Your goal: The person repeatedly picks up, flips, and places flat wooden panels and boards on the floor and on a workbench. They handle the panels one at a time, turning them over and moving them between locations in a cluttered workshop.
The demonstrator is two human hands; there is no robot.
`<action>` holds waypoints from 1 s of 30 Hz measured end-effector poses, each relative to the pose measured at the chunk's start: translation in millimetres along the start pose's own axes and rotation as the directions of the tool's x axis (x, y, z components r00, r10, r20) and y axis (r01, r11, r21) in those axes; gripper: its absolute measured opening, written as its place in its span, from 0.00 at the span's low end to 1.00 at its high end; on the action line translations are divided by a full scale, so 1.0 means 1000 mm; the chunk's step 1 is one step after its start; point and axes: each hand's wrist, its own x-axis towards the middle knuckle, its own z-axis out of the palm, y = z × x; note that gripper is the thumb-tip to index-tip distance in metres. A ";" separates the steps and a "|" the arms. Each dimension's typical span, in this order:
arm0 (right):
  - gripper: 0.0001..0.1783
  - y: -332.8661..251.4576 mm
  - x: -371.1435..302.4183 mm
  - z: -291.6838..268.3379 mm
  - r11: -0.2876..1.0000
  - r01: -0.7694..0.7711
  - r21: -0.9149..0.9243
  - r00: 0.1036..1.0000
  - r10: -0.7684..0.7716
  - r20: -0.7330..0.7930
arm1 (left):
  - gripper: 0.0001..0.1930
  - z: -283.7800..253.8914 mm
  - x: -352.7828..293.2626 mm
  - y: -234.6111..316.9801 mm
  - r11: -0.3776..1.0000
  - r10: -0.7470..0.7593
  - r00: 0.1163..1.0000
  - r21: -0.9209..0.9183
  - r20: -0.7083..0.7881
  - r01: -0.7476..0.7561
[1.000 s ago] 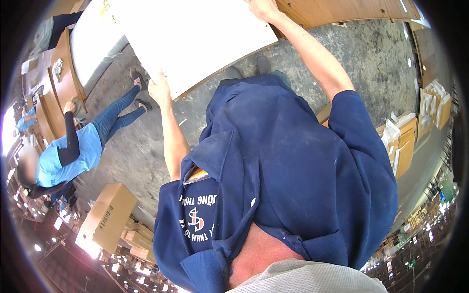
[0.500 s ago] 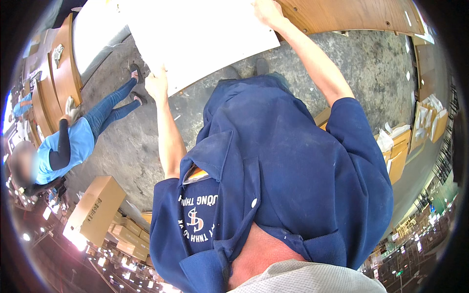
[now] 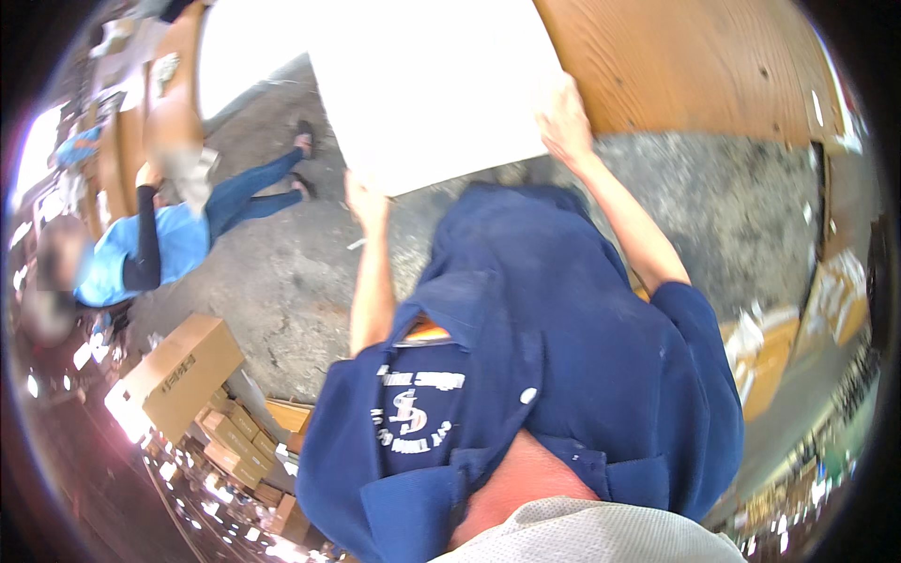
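A large white board [image 3: 436, 89] lies in front of my body, washed out by bright light, its far end cut off by the top of the picture. My left hand [image 3: 366, 200] grips it at the near left corner, fingers partly hidden by the board. On the right edge, a little farther from me, my right hand [image 3: 565, 127] is closed on the same board. Directly beside that hand is a brown wood-grain panel [image 3: 676, 70] with dark holes, partly under or behind the white board; I cannot tell which.
A person in a blue shirt [image 3: 178, 246] stands at the left beside upright wooden panels [image 3: 174, 103], a pale cloth [image 3: 194, 178] at the hands. Cardboard boxes [image 3: 192, 371] stand at the lower left. Wrapped brown pieces [image 3: 765, 352] stand at the right. Grey concrete floor [image 3: 282, 310] lies between.
The white board and both my hands have come closer to my body. More of the brown panel shows at the right. The view has shifted, and the other person's hands have moved.
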 end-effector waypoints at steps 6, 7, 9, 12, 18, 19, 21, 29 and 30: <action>0.40 -0.002 -0.006 -0.014 0.993 -0.002 0.118 1.000 -0.001 0.023 | 0.18 -0.007 -0.030 0.020 0.981 -0.191 0.980 -0.052 -0.049 0.189; 0.40 -0.005 -0.007 -0.018 0.992 0.037 0.123 0.999 -0.037 0.004 | 0.18 -0.009 -0.034 0.023 0.983 -0.160 0.986 -0.104 -0.050 0.154; 0.39 -0.011 -0.008 -0.023 0.993 0.016 0.116 0.999 -0.019 0.027 | 0.23 -0.017 -0.038 0.029 0.971 -0.238 0.971 0.022 -0.016 0.238; 0.38 -0.023 -0.001 -0.025 0.995 -0.069 0.073 0.993 0.062 0.101 | 0.28 -0.028 -0.038 0.036 0.981 -0.078 0.995 0.176 -0.057 0.087; 0.37 -0.042 0.050 0.001 0.999 0.035 -0.037 0.999 -0.034 0.025 | 0.26 -0.034 0.000 0.035 0.980 0.034 0.989 0.201 -0.144 -0.005; 0.36 -0.042 0.060 0.009 0.995 0.064 -0.074 0.998 -0.061 0.032 | 0.26 -0.033 0.010 0.031 0.977 0.031 0.994 0.214 -0.105 -0.008; 0.36 -0.039 0.079 0.027 0.988 0.090 -0.122 0.995 -0.085 0.044 | 0.24 -0.023 0.036 0.024 0.962 0.135 0.985 0.250 -0.104 -0.106; 0.38 -0.042 0.125 0.062 0.982 0.027 -0.186 0.991 -0.001 0.137 | 0.27 0.023 0.120 0.026 0.862 0.131 0.958 0.449 0.254 -0.237; 0.38 -0.046 0.118 0.057 0.982 0.098 -0.159 0.994 -0.089 0.060 | 0.29 0.025 0.117 0.028 0.850 0.126 0.944 0.458 0.304 -0.261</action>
